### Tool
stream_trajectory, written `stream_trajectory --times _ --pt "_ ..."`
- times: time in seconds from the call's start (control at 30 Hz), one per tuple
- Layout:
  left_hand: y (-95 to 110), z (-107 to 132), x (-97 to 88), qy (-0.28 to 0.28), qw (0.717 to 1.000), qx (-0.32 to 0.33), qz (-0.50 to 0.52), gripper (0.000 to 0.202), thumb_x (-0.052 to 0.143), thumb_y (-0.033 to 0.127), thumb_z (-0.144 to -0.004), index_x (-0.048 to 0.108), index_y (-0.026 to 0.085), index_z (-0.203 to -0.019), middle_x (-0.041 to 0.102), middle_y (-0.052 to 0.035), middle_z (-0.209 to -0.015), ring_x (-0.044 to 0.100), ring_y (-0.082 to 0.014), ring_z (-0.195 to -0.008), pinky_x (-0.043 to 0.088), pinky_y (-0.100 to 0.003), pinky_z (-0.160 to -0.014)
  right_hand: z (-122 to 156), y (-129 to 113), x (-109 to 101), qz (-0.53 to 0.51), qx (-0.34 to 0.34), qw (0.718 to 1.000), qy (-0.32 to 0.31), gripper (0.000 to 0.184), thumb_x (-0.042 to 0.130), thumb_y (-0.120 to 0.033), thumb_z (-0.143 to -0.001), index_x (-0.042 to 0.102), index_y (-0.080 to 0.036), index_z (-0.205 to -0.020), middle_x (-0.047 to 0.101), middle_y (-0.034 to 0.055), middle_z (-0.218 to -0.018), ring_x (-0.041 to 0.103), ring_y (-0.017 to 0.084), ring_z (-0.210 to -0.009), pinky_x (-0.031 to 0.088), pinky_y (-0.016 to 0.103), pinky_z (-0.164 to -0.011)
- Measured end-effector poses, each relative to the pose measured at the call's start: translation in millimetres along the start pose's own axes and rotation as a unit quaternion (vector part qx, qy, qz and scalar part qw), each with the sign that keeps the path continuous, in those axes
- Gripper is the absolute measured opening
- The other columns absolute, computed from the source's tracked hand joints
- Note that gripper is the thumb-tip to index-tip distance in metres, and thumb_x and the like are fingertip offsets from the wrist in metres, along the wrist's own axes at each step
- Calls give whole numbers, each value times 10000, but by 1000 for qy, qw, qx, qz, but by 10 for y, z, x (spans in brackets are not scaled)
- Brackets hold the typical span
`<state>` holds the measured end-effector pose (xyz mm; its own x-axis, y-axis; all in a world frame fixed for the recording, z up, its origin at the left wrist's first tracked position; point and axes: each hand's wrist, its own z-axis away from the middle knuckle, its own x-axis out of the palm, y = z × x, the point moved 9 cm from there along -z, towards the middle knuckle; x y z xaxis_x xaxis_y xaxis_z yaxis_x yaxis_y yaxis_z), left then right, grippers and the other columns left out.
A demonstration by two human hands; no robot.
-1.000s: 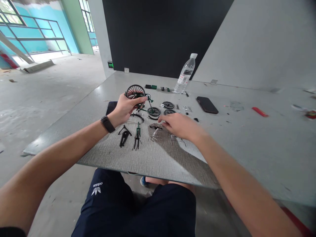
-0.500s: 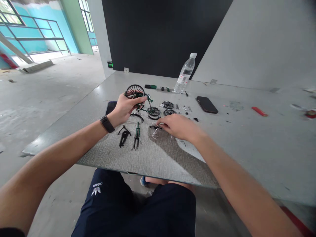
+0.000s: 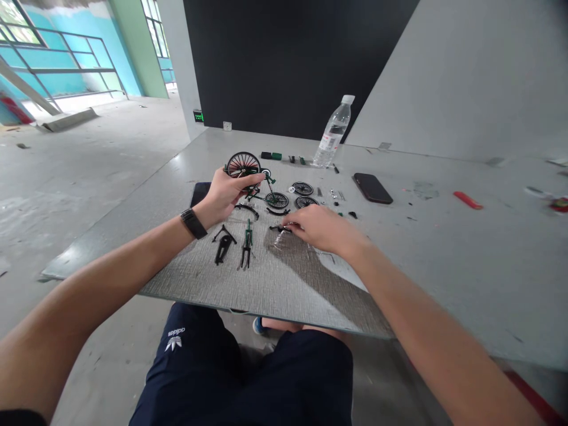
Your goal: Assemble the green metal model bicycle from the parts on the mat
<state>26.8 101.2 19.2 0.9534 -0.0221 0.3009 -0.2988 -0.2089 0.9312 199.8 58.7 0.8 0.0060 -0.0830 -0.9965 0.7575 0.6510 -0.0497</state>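
My left hand (image 3: 225,190) is closed around a small model bicycle (image 3: 271,184), dark green with black spoked wheels. Just right of it, my right hand (image 3: 317,228) reaches down to the table with its fingertips pinched together at a small black part (image 3: 280,229) and some clear plastic pieces (image 3: 279,239). What lies between those fingertips is hidden. Below the left hand, a green and black fork (image 3: 246,251) and a black frame part (image 3: 223,248) lie flat. Two loose wheels (image 3: 302,189) rest beyond the right hand, and curved black fenders (image 3: 248,210) lie near the bicycle.
A clear water bottle (image 3: 332,133) stands at the back of the grey table (image 3: 195,281). To the right lie a dark phone (image 3: 373,188) and a red object (image 3: 467,200). Small green and black blocks (image 3: 271,156) sit at the back. My legs are under the table's front edge.
Hardly anything differs. Both hands stay in place, the left still around the model bicycle and the right still with its fingertips at the small black part.
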Motion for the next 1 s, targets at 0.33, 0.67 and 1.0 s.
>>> stream_trajectory --times 0.33,0.67,1.0 --pt "-43 -16 13 -3 1000 -5 14 289 936 226 -595 700 132 -730 698 -51 -791 637 -148 -747 513 -296 -700 -14 28 3 16 10 1000 9 348 480 -267 -1008 723 -233 -1255 779 114 -1059 720 251 -902 517 340 -730" --pt "28 41 97 -13 1000 -7 13 259 922 208 -610 691 129 -697 685 -43 -756 627 -136 -719 486 -268 -640 -47 11 27 34 4 999 15 348 465 -221 -999 757 -238 -1186 789 92 -1033 727 236 -870 519 340 -727" --pt "-28 -3 59 -16 1000 -7 10 279 928 224 -602 691 128 -714 683 -46 -767 628 -132 -718 475 -258 -616 -18 -21 -34 26 5 999 30 327 492 -225 -985 782 -232 -1136 789 107 -938 722 234 -804 497 324 -663"
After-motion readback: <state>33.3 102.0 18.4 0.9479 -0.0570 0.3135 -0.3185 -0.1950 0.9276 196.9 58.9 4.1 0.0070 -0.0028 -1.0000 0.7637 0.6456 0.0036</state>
